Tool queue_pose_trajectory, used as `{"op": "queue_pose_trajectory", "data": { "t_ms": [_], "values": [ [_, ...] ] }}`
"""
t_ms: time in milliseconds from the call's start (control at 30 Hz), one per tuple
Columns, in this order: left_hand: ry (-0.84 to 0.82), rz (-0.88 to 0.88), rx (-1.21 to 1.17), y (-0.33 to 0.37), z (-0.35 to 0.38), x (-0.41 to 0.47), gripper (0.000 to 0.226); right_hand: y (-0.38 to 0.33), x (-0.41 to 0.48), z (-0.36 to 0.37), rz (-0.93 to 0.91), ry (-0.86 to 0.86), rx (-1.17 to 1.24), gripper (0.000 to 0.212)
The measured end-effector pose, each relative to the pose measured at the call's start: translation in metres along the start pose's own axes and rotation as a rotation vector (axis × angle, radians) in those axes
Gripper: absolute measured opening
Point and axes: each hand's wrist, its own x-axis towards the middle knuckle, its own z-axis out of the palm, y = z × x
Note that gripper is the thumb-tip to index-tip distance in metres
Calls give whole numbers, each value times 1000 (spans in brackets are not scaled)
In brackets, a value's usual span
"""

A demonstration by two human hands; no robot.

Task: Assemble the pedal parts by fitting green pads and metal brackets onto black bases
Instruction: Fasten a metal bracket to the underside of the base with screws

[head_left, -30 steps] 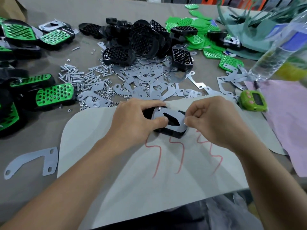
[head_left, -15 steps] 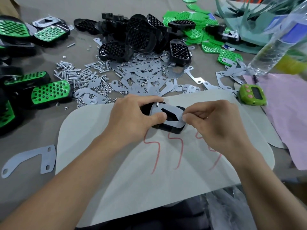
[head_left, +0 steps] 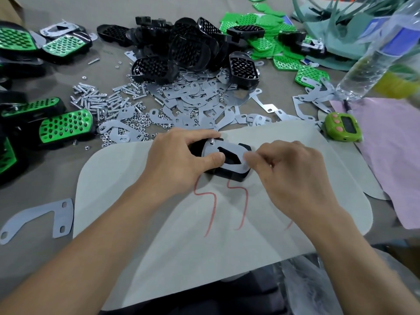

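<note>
A black pedal base (head_left: 229,175) lies upside down on a pale mat (head_left: 159,223), with a metal bracket plate (head_left: 213,147) laid flat on top and a small screw (head_left: 213,140) standing up at its far left corner. My left hand (head_left: 179,160) grips the base's left end, thumb pressed on the plate. My right hand (head_left: 288,171) pinches the plate's right edge with its fingertips; what lies under those fingertips is hidden.
Behind the mat lie loose brackets (head_left: 193,98), screws and nuts (head_left: 102,98), a heap of black bases (head_left: 181,48) and green pads (head_left: 268,26). Finished green-and-black pedals (head_left: 64,126) sit at the left. A green timer (head_left: 342,128), a plastic bottle (head_left: 375,53) and pink cloth (head_left: 391,144) are at the right.
Both hands stay on the same base and plate. My right hand's fingers have shifted slightly along the plate's right edge. The view has tilted a little.
</note>
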Motion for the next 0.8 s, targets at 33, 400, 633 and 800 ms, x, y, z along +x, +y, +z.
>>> {"op": "queue_pose_trajectory", "data": {
  "t_ms": [33,400,633,800],
  "values": [
    [3,1,-5,0,0,0,57,0,0,-2,27,24,50,37],
    [2,19,-5,-3,0,1,57,7,-3,-3,268,-68,565,20],
    [-4,24,4,-4,0,2,56,8,-7,-6,236,-192,684,22],
    [-1,23,1,-5,1,2,54,17,-13,-10,271,-98,761,11]
  ]
}}
